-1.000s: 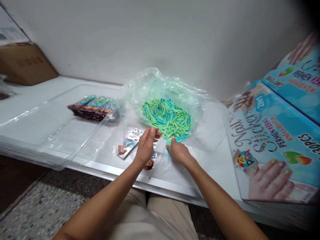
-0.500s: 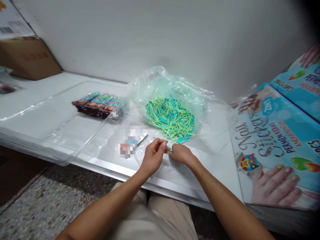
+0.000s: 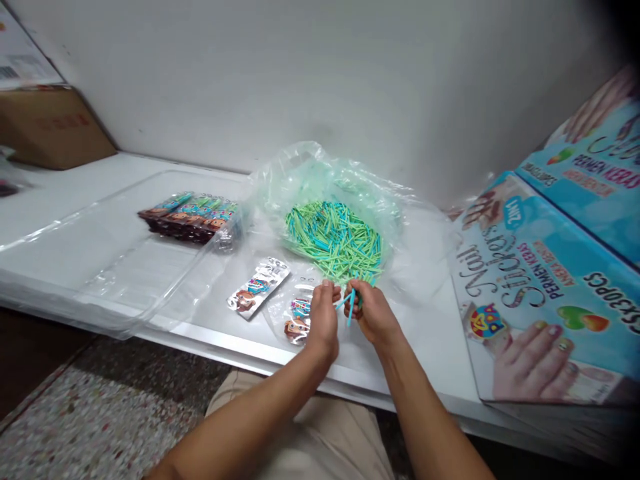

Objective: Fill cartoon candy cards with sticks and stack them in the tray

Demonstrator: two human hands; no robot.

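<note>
My right hand (image 3: 373,310) grips thin light-blue sticks (image 3: 351,308), which poke out below and to the left of its fingers. Close beside it, my left hand (image 3: 324,317) has its fingers pressed together, near one stick's tip; what they hold is hidden. Just beyond both hands, a heap of green and blue sticks (image 3: 340,240) lies in an open clear plastic bag (image 3: 273,180). A clear printed packet (image 3: 299,320) is partly covered by my left hand. Left of it lies a silvery packet (image 3: 259,287) with a cartoon figure.
A clear plastic tray (image 3: 115,267) at the left holds a stack of printed packets (image 3: 193,217). Large blue printed boxes (image 3: 530,287) stand at the right. A brown carton (image 3: 55,127) sits back left, against the wall. The white table's front edge (image 3: 220,353) is near my lap.
My hands have moved slightly apart, and blue sticks now show in my right hand. The clear packet beside my left hand has come into view. The view has shifted slightly.
</note>
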